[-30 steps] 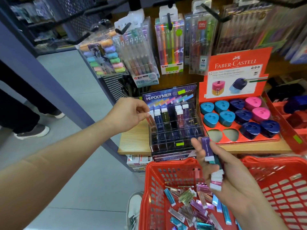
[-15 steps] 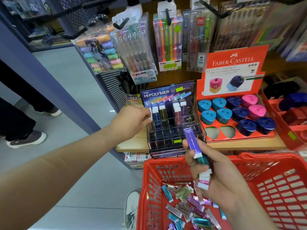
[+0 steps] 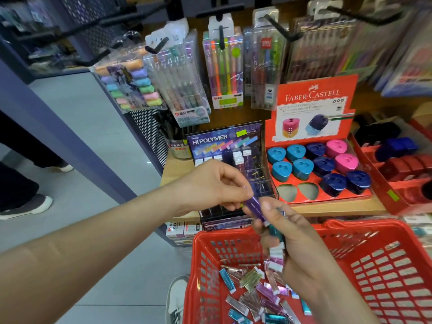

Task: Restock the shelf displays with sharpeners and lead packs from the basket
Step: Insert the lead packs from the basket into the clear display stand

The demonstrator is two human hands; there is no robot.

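While the left hand (image 3: 217, 185) pinched the top of a purple lead pack (image 3: 253, 205), the right hand (image 3: 297, 244) clutched a bunch of other packs (image 3: 275, 259), its thumb touching the purple one. Just behind the left hand stood the Hi-Polymer display (image 3: 224, 139); beyond the right hand sat the sharpener tray (image 3: 332, 199). Below both hands, the red basket (image 3: 397, 272) held loose lead packs (image 3: 252, 298).

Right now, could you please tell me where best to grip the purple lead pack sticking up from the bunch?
Pinch its free upper end from the left: the purple lead pack is a slim bar tilted up-left, its lower end pinned by the thumb of the right hand. The left hand pinches there.
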